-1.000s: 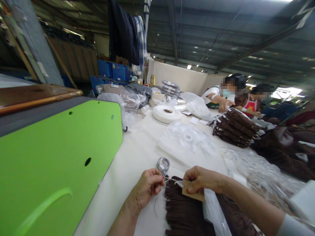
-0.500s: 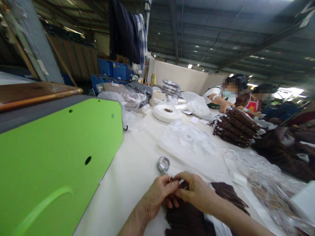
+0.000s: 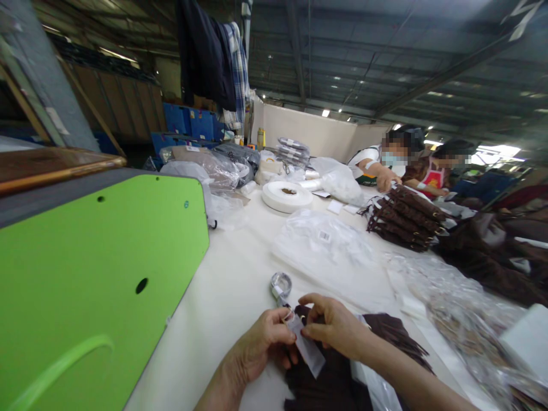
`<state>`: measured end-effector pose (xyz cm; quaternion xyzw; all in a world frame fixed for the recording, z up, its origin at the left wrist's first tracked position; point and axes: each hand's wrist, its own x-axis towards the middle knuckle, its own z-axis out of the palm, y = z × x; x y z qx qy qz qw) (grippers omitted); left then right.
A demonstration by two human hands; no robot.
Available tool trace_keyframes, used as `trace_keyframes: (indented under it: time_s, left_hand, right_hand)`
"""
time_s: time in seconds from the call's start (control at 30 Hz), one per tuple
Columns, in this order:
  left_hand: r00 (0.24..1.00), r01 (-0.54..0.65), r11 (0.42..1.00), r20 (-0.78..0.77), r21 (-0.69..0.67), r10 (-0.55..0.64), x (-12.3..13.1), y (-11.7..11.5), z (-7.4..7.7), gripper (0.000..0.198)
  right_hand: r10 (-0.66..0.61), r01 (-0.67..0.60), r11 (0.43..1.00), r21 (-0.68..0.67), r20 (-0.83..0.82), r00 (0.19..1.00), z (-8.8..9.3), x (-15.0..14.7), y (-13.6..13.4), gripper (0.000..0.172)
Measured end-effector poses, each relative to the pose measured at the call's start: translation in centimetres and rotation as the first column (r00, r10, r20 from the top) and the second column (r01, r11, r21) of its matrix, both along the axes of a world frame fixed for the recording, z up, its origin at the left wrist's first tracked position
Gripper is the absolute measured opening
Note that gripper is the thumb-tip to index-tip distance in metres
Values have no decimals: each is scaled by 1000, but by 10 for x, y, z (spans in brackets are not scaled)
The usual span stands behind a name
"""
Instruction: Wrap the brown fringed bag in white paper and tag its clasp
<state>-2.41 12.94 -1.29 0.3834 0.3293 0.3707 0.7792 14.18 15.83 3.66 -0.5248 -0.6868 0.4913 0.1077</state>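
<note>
My left hand [image 3: 263, 341] pinches the top of a whitish hang tag [image 3: 310, 355] by its thin string loop. The tag slants down over a dark brown fringed suede-like item [image 3: 327, 381] lying on the table. My right hand [image 3: 336, 326] hovers over that item, index finger and thumb apart, its thumb tip close to the tag's edge; whether it touches cannot be made out. Just beyond my left fingers lies a ring-shaped part wrapped in clear plastic [image 3: 281, 283]. More brown fringe [image 3: 396, 331] spreads out beneath my right forearm.
A green machine panel [image 3: 98, 274] fills the left side. Ahead lie a clear plastic bag with barcode [image 3: 321, 237] and a white tape roll [image 3: 286, 197]. Stacked brown fringed items [image 3: 406, 220] stand at right near two co-workers. Clear packaging [image 3: 462, 325] covers the right edge.
The white tag has come into plain view between my hands, hanging from my left fingers. My right fingers have spread and drawn away from the left ones. The view has shifted slightly.
</note>
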Motion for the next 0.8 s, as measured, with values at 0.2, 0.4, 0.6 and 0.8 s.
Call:
trace_keyframes:
  time_s: [0.2,0.4,0.6,0.8]
  left_hand:
    - [1000,25,999,7,32,-25,-1,0,1,30]
    - [1000,-12,1000,1,17,12,0,0,-1,25]
    - [999,19,997,-46,77,-16,1,-2,3,27]
    - [997,74,994,-44,85,-70,-2,-4,0,38]
  right_hand:
    - [18,-17,1000,-9,52,999,2,4,7,18]
    - [125,-126,992,-2,-47,991,16,-5,-7,29]
    - [100,-144,973,182,234,967,24,-14,-22,39]
    - [67,-89,983,160,135,989,15,-6,-21,18]
